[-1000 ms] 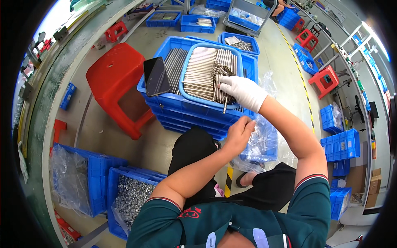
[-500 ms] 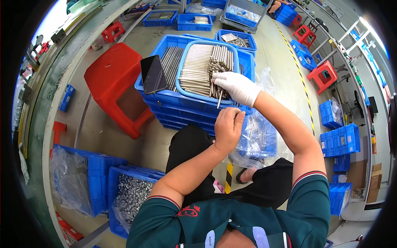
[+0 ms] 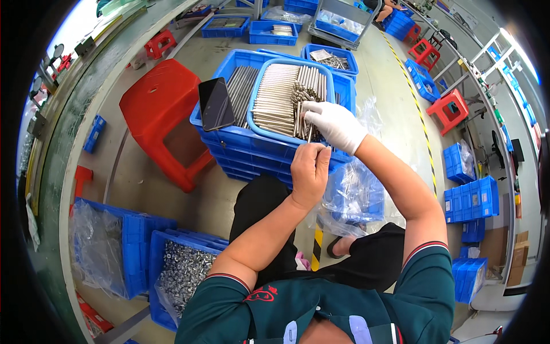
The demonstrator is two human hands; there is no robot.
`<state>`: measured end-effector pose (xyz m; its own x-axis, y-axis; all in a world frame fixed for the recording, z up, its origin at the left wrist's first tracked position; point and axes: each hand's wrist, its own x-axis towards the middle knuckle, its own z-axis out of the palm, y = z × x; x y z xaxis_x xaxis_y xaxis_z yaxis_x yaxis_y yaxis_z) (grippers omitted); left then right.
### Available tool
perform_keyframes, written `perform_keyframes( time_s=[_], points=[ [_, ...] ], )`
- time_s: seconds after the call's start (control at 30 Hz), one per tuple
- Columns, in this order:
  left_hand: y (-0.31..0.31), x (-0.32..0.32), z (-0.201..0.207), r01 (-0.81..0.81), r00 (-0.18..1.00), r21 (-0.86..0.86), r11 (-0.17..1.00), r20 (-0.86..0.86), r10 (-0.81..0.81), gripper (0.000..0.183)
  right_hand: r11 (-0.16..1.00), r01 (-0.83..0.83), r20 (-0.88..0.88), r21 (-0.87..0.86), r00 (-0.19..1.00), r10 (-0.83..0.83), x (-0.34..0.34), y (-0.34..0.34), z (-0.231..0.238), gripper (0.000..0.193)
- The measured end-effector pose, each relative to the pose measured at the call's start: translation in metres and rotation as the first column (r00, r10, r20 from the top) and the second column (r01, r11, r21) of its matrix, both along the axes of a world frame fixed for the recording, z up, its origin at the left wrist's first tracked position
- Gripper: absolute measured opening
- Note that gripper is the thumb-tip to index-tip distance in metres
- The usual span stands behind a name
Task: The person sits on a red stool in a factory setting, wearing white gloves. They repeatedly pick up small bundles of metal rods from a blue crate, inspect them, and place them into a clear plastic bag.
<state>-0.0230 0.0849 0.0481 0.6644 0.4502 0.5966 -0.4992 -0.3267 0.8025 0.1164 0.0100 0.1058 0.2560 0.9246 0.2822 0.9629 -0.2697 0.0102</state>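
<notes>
My right hand [image 3: 337,124], in a white glove, is closed on a thin metal rod [image 3: 310,134] above the front right of a light blue tray [image 3: 269,133]. The rod points down toward me. At its lower end is my bare left hand [image 3: 310,174], its thumb and fingers pinched together around the tip. Long silvery rods [image 3: 276,97] lie in rows across the tray. To their right is a jumbled heap of rods with darker ends [image 3: 306,92], partly hidden behind the glove.
The tray rests on stacked blue crates [image 3: 240,140], with a black phone [image 3: 215,103] leaning at the left. A red stool [image 3: 150,92] stands farther left. Below it are a crate of small metal parts [image 3: 182,269] and a plastic-lined crate [image 3: 133,252]. A bagged bin [image 3: 355,192] sits right of my knees.
My left hand has moved slightly left and up, and its fingers now meet the rod's lower end. My right hand has shifted slightly right and down with the rod.
</notes>
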Motion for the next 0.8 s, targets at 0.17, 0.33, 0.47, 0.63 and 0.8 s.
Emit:
perform_keyframes(
  time_s=[0.17,0.33,0.47,0.63,0.8],
  points=[
    [-0.003,0.002,0.000,0.095,0.995,-0.031,0.995,0.023,-0.094,0.015,0.968,0.089,0.029,0.233,0.995,-0.098,-0.008,-0.014,-0.003,0.027],
    [-0.002,0.009,0.003,0.145,0.989,-0.010,0.989,0.021,-0.145,0.015,0.982,0.086,-0.048,0.169,0.996,-0.079,-0.016,-0.024,-0.005,0.032],
    [-0.007,0.016,0.002,0.238,0.971,-0.093,0.967,-0.010,-0.240,0.015,0.978,0.081,-0.116,0.190,0.991,-0.060,-0.014,-0.022,-0.004,0.031],
    [-0.008,0.013,0.008,0.255,0.964,-0.148,0.956,-0.040,-0.264,0.017,0.976,0.077,-0.047,0.203,0.997,-0.069,0.001,-0.018,-0.010,0.023],
    [-0.008,0.015,0.006,0.260,0.960,-0.159,0.953,-0.062,-0.272,0.017,0.972,0.057,-0.054,0.228,0.997,-0.045,0.004,-0.017,-0.007,0.020]
  ],
)
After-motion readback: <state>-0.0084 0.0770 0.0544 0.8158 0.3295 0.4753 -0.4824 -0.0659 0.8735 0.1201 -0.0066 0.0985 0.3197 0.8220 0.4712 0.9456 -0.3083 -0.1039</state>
